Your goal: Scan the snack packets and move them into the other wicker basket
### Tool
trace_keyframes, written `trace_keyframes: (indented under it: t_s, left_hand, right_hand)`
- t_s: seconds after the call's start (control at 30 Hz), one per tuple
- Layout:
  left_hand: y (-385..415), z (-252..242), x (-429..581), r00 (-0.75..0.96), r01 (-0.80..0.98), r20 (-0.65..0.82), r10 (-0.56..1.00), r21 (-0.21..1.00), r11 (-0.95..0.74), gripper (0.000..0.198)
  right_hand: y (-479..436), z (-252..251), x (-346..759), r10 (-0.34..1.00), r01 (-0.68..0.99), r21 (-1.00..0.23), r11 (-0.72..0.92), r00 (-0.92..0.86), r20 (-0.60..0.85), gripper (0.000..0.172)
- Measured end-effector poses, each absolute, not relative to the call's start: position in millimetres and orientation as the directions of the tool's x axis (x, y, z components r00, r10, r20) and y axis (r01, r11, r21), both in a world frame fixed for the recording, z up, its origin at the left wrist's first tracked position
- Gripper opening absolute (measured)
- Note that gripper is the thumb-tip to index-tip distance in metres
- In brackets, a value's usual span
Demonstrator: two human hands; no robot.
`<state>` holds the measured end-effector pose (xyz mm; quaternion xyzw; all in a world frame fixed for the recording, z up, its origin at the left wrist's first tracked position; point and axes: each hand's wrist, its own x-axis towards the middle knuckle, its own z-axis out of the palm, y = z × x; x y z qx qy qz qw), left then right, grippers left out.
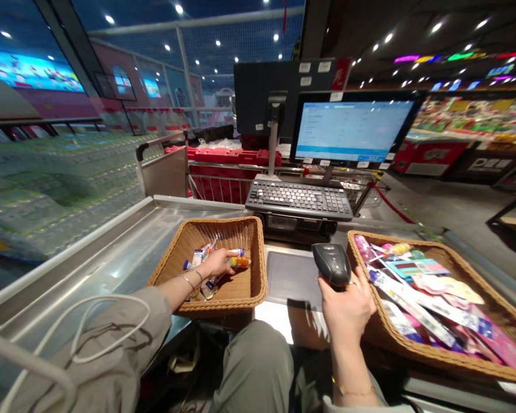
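Observation:
My left hand point(217, 263) reaches into the left wicker basket point(258, 275) and is closed on a small orange-tipped packet point(239, 261). A few other small packets point(195, 257) lie in that basket beside it. My right hand point(348, 307) grips a black handheld barcode scanner point(332, 263), held upright over the counter between the two baskets. The right wicker basket point(434, 355) is full of several flat pink and blue packaged items point(417, 287).
A keyboard point(300, 198) and a lit screen point(352, 131) stand behind the baskets, with a dark scan plate point(290, 275) on the steel counter point(124, 252). Red shopping baskets point(227, 158) and a cart rail lie beyond. A white cable point(107, 321) loops at my left sleeve.

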<state>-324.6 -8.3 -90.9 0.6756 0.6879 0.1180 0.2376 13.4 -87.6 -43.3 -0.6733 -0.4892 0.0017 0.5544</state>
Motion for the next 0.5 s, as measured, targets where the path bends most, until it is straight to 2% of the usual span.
trace_keyframes:
  t_s: [0.27, 0.5]
  left_hand:
    - [-12, -78, -317, 0.091, 0.956, -0.065, 0.994, 0.285, -0.069, 0.052]
    - [-15, -41, -316, 0.045, 0.981, 0.023, 0.999, 0.188, -0.049, 0.043]
  right_hand:
    - [-87, -44, 16, 0.654, 0.665, -0.739, 0.108, 0.511, 0.557, 0.038]
    - [-89, -43, 15, 0.654, 0.699, -0.707, 0.110, 0.485, 0.581, 0.037]
